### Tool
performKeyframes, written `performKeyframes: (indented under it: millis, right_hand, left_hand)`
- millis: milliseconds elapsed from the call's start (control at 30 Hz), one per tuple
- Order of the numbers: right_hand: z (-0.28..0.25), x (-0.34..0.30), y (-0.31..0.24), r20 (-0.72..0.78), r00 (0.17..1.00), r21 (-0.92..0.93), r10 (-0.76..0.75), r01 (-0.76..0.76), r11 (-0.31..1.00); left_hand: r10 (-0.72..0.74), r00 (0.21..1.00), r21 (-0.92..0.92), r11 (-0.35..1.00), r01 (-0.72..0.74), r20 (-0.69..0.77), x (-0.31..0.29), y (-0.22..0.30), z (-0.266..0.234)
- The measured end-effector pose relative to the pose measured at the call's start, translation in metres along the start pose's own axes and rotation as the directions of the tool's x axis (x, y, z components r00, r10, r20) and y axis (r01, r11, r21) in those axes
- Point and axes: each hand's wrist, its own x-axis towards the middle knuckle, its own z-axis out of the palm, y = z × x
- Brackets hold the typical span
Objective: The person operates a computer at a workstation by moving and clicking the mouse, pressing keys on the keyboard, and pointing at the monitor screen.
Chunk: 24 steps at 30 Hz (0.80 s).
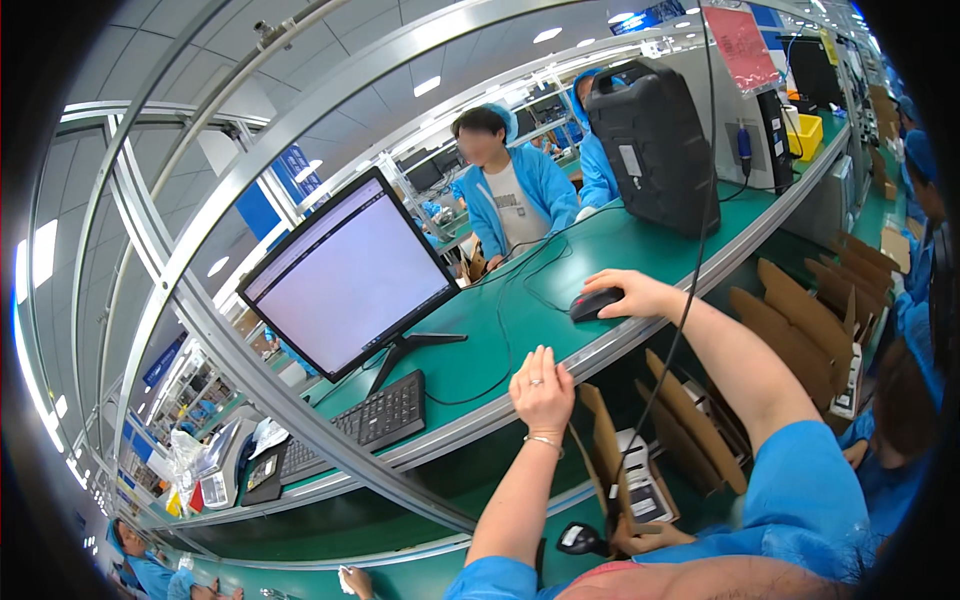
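The rounded black computer mouse (592,305) sits on the green-topped table (548,335) at one o'clock from the left hand (543,395), which is flat, fingers together; the right hand (637,293) is curled around the mouse.

A black computer mouse (594,304) with a small red accent lies flat on the green counter (490,335), near its metal-trimmed front edge, partly covered by the curved right hand (634,294).

Bright white light from ceiling lamps (427,86), heavy fisheye curvature toward the black rim
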Motion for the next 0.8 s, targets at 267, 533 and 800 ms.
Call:
performKeyframes:
  millis: [267, 533, 800]
  right_hand:
    - [0.003, 0.006, 0.0, -0.04, 0.997, -0.047, -0.071, 0.07, 0.996]
    - [-0.003, -0.002, 0.01, -0.031, 0.999, 0.0, -0.034, 0.034, 0.999]
    - [-0.007, -0.002, -0.001, 0.005, 0.999, -0.002, 0.032, -0.032, 0.999]
  left_hand:
    - [0.073, 0.992, -0.042, 0.997, -0.069, 0.099, 0.008, -0.011, -0.014]
    - [0.247, 0.948, -0.093, 0.968, -0.233, 0.2, -0.002, -0.041, -0.043]
    - [0.155, 0.988, 0.042, 0.987, -0.154, -0.014, -0.013, -0.038, -0.023]
